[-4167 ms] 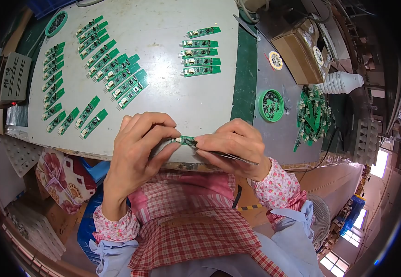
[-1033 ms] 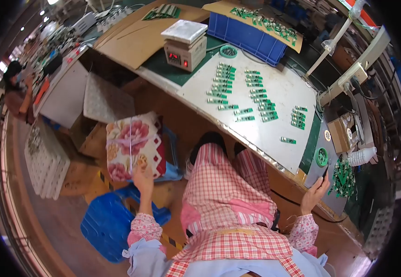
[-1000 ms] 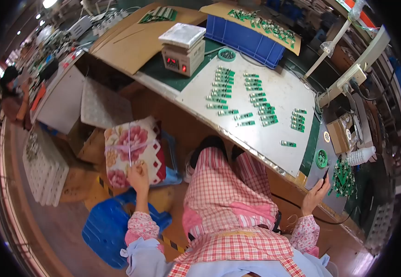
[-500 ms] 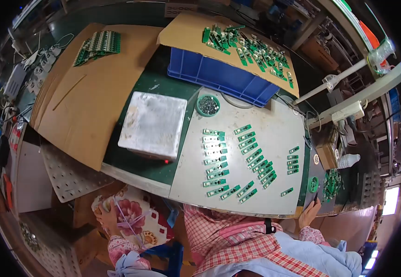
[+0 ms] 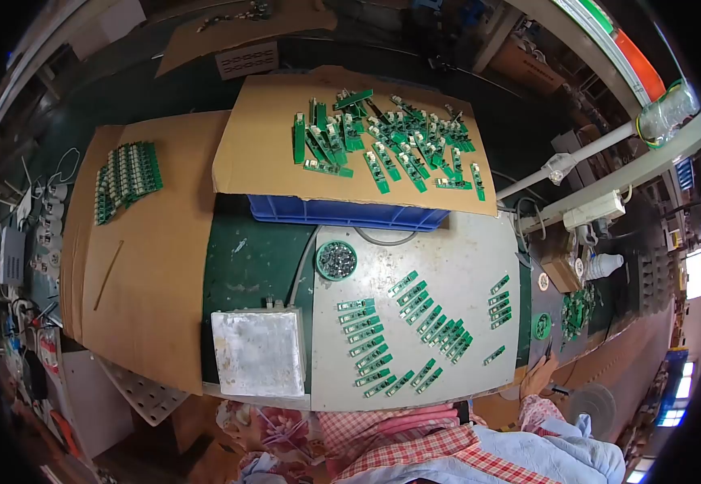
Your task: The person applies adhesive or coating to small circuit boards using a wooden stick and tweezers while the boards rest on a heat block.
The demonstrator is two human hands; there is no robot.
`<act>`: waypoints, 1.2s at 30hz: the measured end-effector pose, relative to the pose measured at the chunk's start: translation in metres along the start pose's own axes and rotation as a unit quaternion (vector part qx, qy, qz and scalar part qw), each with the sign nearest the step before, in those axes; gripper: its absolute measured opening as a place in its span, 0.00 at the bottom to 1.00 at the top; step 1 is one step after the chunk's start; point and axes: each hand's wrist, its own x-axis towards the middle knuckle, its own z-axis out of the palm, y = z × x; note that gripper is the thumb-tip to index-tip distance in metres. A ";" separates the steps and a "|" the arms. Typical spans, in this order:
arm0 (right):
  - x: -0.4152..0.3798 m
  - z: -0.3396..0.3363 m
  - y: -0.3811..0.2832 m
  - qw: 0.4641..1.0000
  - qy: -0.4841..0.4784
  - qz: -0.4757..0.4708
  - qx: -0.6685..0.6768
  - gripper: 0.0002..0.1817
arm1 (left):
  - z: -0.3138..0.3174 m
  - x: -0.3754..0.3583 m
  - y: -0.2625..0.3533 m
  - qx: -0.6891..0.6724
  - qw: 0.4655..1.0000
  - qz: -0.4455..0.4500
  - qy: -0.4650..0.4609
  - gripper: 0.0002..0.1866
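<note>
At the table's lower right edge is my right hand (image 5: 537,377). Its fingers appear closed around a thin dark object (image 5: 550,352) whose kind I cannot make out. My left hand (image 5: 240,427) is low at the bottom, by a floral cloth (image 5: 282,427); its fingers are too dim to read. Small green circuit boards (image 5: 364,327) lie in slanting rows on the grey board (image 5: 463,250). A green round dish (image 5: 336,260) of small metal parts stands at that board's upper left. Nearer my right hand is a smaller green dish (image 5: 541,326).
A metal-topped block (image 5: 258,355) stands left of the grey board. Behind, cardboard (image 5: 269,173) piled with circuit boards covers a blue crate (image 5: 342,214). More cardboard (image 5: 156,298) at left carries a stack of boards (image 5: 127,179). A pole (image 5: 600,149) crosses the right side.
The view has tilted up and turned, so the table sits lower in it. My left hand, plain on the floral cloth before, is now lower and dimmer. My right hand stays by the table edge.
</note>
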 end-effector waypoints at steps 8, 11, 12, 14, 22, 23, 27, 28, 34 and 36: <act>-0.005 0.007 -0.004 1.000 0.025 -0.004 0.013 0.17 | -0.014 -0.015 0.018 0.013 0.999 0.023 0.039 0.43; -0.008 0.009 -0.009 0.999 0.052 -0.009 0.008 0.17 | -0.021 -0.011 0.014 0.032 0.996 0.080 0.028 0.40; -0.007 0.003 -0.021 0.996 0.077 -0.041 -0.003 0.17 | -0.024 -0.006 0.013 0.040 0.994 0.103 0.019 0.39; -0.012 -0.001 -0.031 0.996 0.086 0.001 0.038 0.17 | -0.034 0.013 0.010 0.056 0.986 0.159 -0.003 0.38; -0.092 -0.002 -0.083 0.911 0.300 0.140 0.246 0.15 | -0.079 0.144 -0.028 0.069 0.915 0.299 -0.263 0.32; -0.115 -0.004 -0.098 0.885 0.264 0.183 0.339 0.15 | -0.080 0.177 -0.033 0.024 0.893 0.286 -0.347 0.31; -0.168 -0.024 -0.144 0.851 0.160 0.194 0.461 0.13 | -0.058 0.275 -0.040 -0.162 0.816 0.207 -0.515 0.29; -0.175 -0.027 -0.147 0.839 0.127 0.203 0.489 0.13 | -0.097 0.204 -0.012 -0.062 0.842 0.346 -0.409 0.23; -0.152 -0.041 -0.139 0.916 0.044 0.119 0.382 0.14 | -0.174 -0.055 0.064 -0.075 0.765 0.612 -0.186 0.08; -0.126 -0.043 -0.131 0.947 0.025 0.066 0.314 0.17 | -0.170 -0.097 0.078 -0.082 0.698 0.683 -0.198 0.05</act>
